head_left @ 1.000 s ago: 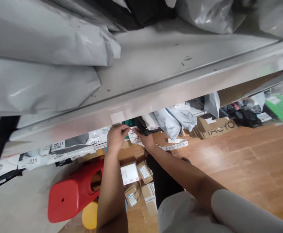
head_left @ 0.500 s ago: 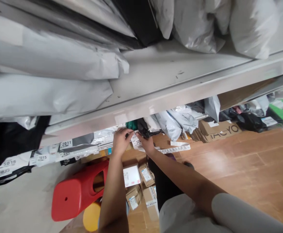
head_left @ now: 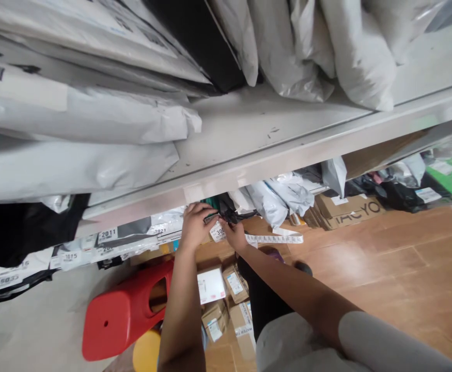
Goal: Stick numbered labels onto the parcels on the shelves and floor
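Both my hands are together below the edge of the upper shelf. My right hand (head_left: 234,235) pinches a strip of printed number labels (head_left: 217,233). Its loose tail runs out to the right past my wrist and doubles back. My left hand (head_left: 197,225) has its fingers curled, thumb and fingertips closed at the strip's upper edge; the exact contact is small and blurred. Just beyond my fingertips lie a green package (head_left: 210,202) and a dark bag (head_left: 228,206), partly under the shelf edge.
Grey and white mailer bags (head_left: 133,116) fill the upper shelf (head_left: 226,134), close to my head. Below are labelled parcels (head_left: 107,235), a red stool (head_left: 111,323), a yellow round object (head_left: 146,351), small cartons (head_left: 212,287) and a brown carton (head_left: 345,212) at the right.
The view has shifted slightly, so the shelf bags sit lower. My left fingers have spread over the label's top edge, and less of the label shows between my hands.
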Motion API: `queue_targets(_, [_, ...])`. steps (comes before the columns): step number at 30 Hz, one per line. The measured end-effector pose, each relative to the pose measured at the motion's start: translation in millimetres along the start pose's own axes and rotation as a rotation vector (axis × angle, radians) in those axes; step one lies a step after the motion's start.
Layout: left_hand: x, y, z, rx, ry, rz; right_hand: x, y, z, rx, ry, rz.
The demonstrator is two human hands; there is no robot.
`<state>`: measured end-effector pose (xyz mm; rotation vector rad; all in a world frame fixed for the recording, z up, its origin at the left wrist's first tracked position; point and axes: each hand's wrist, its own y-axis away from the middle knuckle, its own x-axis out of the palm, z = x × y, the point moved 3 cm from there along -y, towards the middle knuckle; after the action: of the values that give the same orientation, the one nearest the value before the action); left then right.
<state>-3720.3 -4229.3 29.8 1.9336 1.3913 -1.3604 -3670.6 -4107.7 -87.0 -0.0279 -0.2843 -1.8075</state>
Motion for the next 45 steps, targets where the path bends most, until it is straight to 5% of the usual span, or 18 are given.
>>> queue_targets(3, [-5.5,-1.7,3.5,-0.057,0.155,0.100,-2.9,2.2,5.1,-0.045,0.011,0.073])
queue_targets(8, [4.4,7.9,10.2,-0.404,0.517,0.166,-4.4,2.0,11.1,-0.072,0.026,0.095])
queue_targets(14, [13.8,13.5,6.0,-0.445,0.570,0.147,-8.5,-1.8,10.5,-0.057,0.069,0.052])
queue_targets(23, [24.6,24.2,-1.5,-0.546,0.601,-0.048,-15.8,-5.5,14.5,-0.046,0.131,0.065])
queue_targets(31, [31.0,37.0,-13.3,-0.530,0.473,-0.274,-15.3,-3.3,19.7,0.022,0.046,0.110])
queue_targets(36, [21.5,25.8,-17.4,-0.411,0.311,-0.249,-11.9,2.7,12.7,0.098,-0.047,0.205])
queue_targets(41, [21.0,8.2,-20.6,-0.251,-0.143,-0.177,3.4,-4.4,4.8,0.082,-0.128,0.084])
queue_targets(45, [29.7,6.0,-11.6,-0.281,-0.239,-0.195,8.1,-8.3,-3.0,0.086,-0.113,0.019])
